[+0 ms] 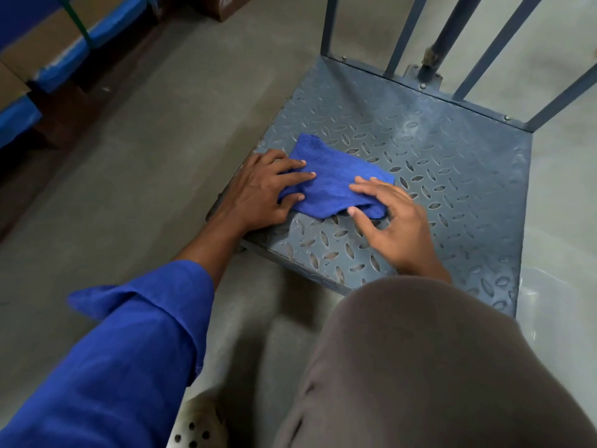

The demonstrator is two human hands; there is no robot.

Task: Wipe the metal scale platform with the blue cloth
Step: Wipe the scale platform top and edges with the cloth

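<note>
A folded blue cloth [336, 174] lies on the near left part of the grey metal scale platform [452, 176], a checker-plate surface on the floor. My left hand [263, 189] lies flat on the cloth's left end, fingers straight, palm at the platform's left edge. My right hand [392, 224] touches the cloth's right end with spread fingers, the thumb at the cloth's near edge. The right forearm is hidden behind my knee.
Blue-grey upright bars [504, 40] and a pole rise from the platform's far edge. Stacked cartons with blue wrapping [48, 59] stand at the far left on the grey concrete floor. My bent knee in grey trousers [436, 367] and a perforated white shoe [197, 425] fill the near foreground.
</note>
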